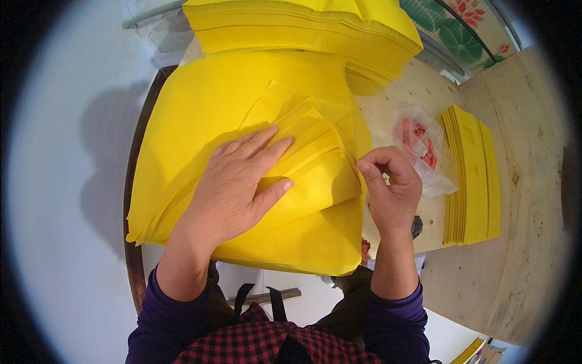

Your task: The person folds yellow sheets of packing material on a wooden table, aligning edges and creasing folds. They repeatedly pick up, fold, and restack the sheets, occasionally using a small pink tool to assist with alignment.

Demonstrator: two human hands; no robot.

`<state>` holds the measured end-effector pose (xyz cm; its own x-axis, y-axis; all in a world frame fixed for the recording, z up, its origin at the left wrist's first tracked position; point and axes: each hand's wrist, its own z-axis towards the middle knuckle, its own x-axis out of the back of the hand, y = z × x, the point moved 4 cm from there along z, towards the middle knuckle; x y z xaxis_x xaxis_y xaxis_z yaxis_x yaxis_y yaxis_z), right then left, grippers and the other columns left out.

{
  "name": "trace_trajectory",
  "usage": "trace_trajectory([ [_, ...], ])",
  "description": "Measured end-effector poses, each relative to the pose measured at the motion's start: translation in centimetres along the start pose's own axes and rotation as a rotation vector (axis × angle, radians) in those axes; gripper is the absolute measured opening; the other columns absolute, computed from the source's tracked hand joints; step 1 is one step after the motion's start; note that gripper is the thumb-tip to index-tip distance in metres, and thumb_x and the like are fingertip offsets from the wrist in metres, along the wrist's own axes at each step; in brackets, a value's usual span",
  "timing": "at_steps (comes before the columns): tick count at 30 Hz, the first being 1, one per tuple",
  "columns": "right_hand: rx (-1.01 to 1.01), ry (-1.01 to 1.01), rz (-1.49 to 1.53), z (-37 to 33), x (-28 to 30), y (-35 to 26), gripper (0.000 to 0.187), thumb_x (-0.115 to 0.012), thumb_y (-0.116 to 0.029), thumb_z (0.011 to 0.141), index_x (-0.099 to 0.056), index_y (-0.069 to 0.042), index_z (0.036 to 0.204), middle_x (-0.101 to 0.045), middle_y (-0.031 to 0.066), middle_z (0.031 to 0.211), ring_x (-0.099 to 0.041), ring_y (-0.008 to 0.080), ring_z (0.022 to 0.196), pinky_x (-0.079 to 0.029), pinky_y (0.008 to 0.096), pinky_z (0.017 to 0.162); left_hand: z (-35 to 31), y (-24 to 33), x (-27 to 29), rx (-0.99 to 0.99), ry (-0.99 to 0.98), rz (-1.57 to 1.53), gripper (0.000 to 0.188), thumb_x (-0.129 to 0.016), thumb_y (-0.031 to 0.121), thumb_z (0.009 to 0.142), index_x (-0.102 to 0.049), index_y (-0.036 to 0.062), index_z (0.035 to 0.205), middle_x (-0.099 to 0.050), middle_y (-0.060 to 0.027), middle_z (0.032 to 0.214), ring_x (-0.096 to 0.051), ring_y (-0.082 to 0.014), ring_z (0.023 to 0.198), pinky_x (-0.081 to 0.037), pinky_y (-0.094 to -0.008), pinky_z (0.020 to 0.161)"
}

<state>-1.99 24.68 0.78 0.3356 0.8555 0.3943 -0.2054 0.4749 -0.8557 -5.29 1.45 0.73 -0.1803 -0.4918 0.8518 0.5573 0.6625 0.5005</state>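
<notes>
My left hand (233, 182) lies flat on a folded bundle of thin yellow sheets (330, 176), fingers stretched out and thumb apart. They look like paper or thin cloth; I cannot tell which. Under the bundle spreads a larger stack of yellow sheets (200, 103), its near corner hanging toward my lap. Just off the bundle's right edge is my right hand (394, 185), thumb and forefinger pinched together. Whatever sits between those fingertips, if anything, is too small to make out.
A tall pile of yellow sheets (303, 30) stands at the back. To the right, on the wooden tabletop (400, 97), lie a clear plastic bag (439, 176) with red pieces inside and a stack of folded yellow sheets (473, 182). A wooden panel (521, 200) bounds the right side.
</notes>
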Motion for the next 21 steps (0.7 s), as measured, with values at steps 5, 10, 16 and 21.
trace_trajectory([
  [5, 0.063, -0.119, -0.102, -0.1, -0.1, -0.2, 0.028, -0.082, -0.014, 0.079, -0.062, -0.004, 0.096, -0.059, 0.0003, 0.092, -0.053, 0.0112, 0.08, -0.045, 0.0231, 0.074, 0.0, -0.1, 0.0, 0.009, -0.006, -0.001, 0.059, -0.058, 0.039, 0.095, -0.049, 0.0089, 0.145, -0.046, -0.0205, 0.149, -0.045, -0.0392, 0.133, -0.033, -0.0467, 0.111],
  [10, -0.085, -0.125, -0.234, 0.1, -1.0, 0.3, 0.056, -0.088, -0.022, 0.065, -0.059, -0.005, 0.11, -0.057, 0.0132, 0.115, -0.055, 0.0299, 0.102, -0.047, 0.0375, 0.089, 0.0, -0.2, 0.0, 0.006, -0.006, -0.011, 0.059, -0.058, 0.04, 0.095, -0.049, 0.009, 0.145, -0.046, -0.0209, 0.149, -0.046, -0.0395, 0.133, -0.033, -0.0467, 0.111],
  [16, -0.097, -0.231, -0.286, 0.1, -1.0, 0.7, 0.083, -0.09, -0.023, 0.06, -0.051, -0.006, 0.132, -0.048, 0.021, 0.14, -0.043, 0.0389, 0.133, -0.036, 0.0446, 0.112, 0.0, 0.1, 0.1, 0.008, 0.016, -0.014, 0.055, -0.059, 0.039, 0.095, -0.053, 0.0073, 0.14, -0.049, -0.0203, 0.147, -0.046, -0.0388, 0.134, -0.034, -0.0476, 0.111],
  [21, -0.059, -0.39, -0.355, -0.1, 0.0, 0.5, 0.097, -0.09, -0.033, 0.061, -0.045, -0.009, 0.144, -0.036, 0.0216, 0.155, -0.032, 0.0377, 0.145, -0.029, 0.0456, 0.119, 0.0, 0.0, 0.0, 0.002, 0.001, -0.001, 0.059, -0.059, 0.039, 0.094, -0.05, 0.0094, 0.145, -0.046, -0.0203, 0.149, -0.047, -0.0391, 0.132, -0.034, -0.0463, 0.11],
])
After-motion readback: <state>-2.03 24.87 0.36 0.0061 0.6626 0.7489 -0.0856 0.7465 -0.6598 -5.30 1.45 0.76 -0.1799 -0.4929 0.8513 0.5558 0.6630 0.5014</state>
